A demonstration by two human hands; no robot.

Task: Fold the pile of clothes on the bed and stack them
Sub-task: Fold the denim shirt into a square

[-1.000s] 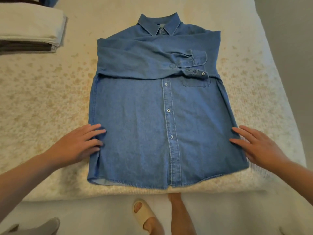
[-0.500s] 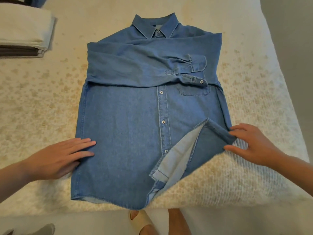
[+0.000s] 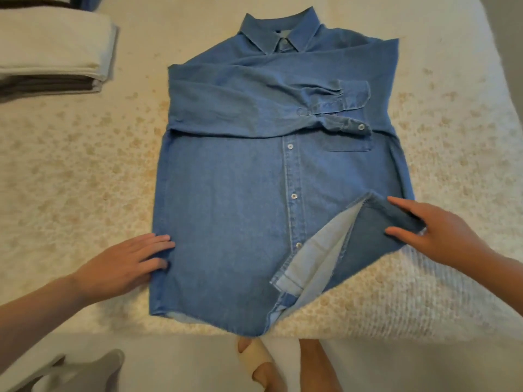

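Bedspread bears denim shirt between left hand and right hand.

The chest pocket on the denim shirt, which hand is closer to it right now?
Right. The right hand holds the shirt's turned-up lower corner, just below the chest pocket. The left hand rests on the opposite side edge of the denim shirt, farther away.
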